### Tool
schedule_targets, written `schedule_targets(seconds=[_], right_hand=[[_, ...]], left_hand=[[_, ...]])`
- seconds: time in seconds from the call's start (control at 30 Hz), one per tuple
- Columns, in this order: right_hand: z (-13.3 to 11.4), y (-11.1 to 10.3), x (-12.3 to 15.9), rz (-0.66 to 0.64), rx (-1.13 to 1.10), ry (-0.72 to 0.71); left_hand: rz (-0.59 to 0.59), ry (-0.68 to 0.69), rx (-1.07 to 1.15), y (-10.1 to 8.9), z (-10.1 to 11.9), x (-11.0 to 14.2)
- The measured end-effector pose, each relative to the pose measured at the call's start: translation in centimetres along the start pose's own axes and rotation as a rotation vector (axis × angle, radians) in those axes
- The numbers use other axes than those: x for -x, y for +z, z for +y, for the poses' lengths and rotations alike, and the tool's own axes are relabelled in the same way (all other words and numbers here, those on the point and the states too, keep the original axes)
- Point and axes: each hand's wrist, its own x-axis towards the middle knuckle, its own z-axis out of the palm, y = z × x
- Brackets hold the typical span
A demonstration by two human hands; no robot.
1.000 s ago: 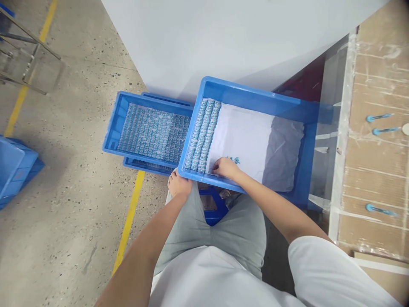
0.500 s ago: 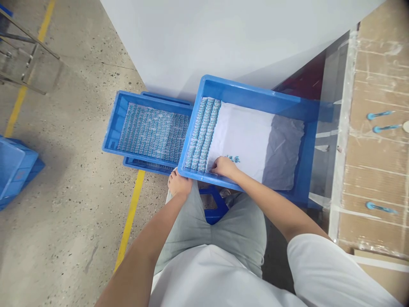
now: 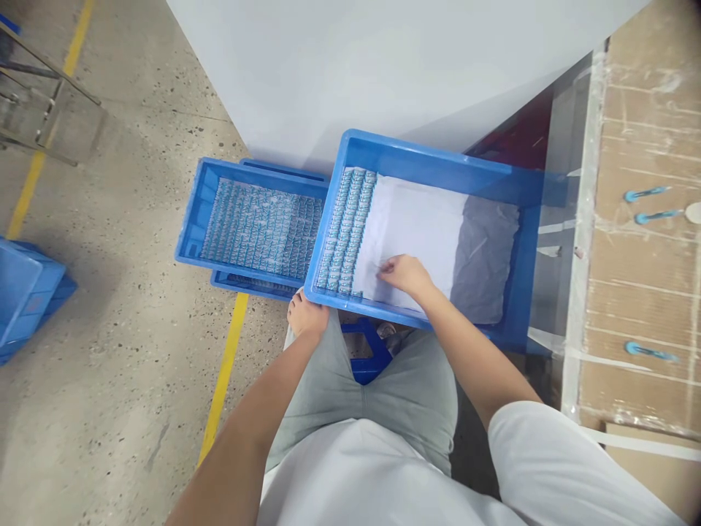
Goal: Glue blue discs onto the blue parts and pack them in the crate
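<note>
A blue plastic crate (image 3: pixel 394 310) stands in front of me, lined with a white sheet (image 3: pixel 421 219). Small teal-and-white parts (image 3: pixel 347 230) stand in tight rows along its left end. Over the sheet, right of these rows, is my right hand (image 3: pixel 406 276), fingers pinched together; whatever they hold is too small or hidden to make out. My left hand (image 3: pixel 307 314) is curled at the crate's near left corner, gripping it just above my knee.
A second blue crate (image 3: pixel 189 241), filled with similar rows, sits on another to the left. More blue crates (image 3: pixel 27 292) stand at the far left. Cardboard (image 3: pixel 646 285) with several blue pieces lies at right. A white panel (image 3: pixel 383 66) rises behind, and a blue stool (image 3: pixel 372 361) is below.
My right hand has moved up and right, away from the near end of the rows. The loose teal parts seen beside it no longer show. My left hand stays at the corner.
</note>
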Motion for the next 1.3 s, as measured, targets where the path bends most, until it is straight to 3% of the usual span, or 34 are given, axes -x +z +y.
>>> schedule_targets(seconds=[0.13,0.33,0.47,0.6,0.73,0.8,0.97,1.13,1.3], right_hand=[[2.3,-0.9,-0.1,0.204,-0.036,0.138],[3.0,0.6,-1.3,0.09,-0.043,0.137],[3.2,0.3,-1.7,0.08,-0.094,0.097],[2.9,-0.5,-1.5,0.054,-0.042,-0.049],[0.8,0.0,-1.3,-0.121,0.057,-0.329],[-0.7,0.8,-1.3,-0.17,0.11,-0.376],[-2.6,2.1,-1.1,-0.135,0.159,-0.338],[-1.2,1.4,-0.6,0.021,0.135,-0.142],[-0.5,2.1,0.1,-0.06,0.014,-0.064]], left_hand=[[-0.006,-0.002,-0.002,-0.1,0.1,0.1],[-0.015,0.002,0.007,-0.2,0.0,0.0],[-0.02,0.0,0.004,-0.3,0.0,0.1],[-0.028,0.0,-0.005,-0.3,0.1,0.2],[-0.034,-0.002,-0.012,-0.3,0.3,0.2],[-0.031,-0.004,-0.013,-0.2,0.3,0.2],[-0.019,-0.001,-0.01,-0.2,0.1,0.2],[-0.021,0.006,-0.009,-0.2,0.0,0.2],[-0.025,0.008,-0.007,-0.3,0.2,0.2]])
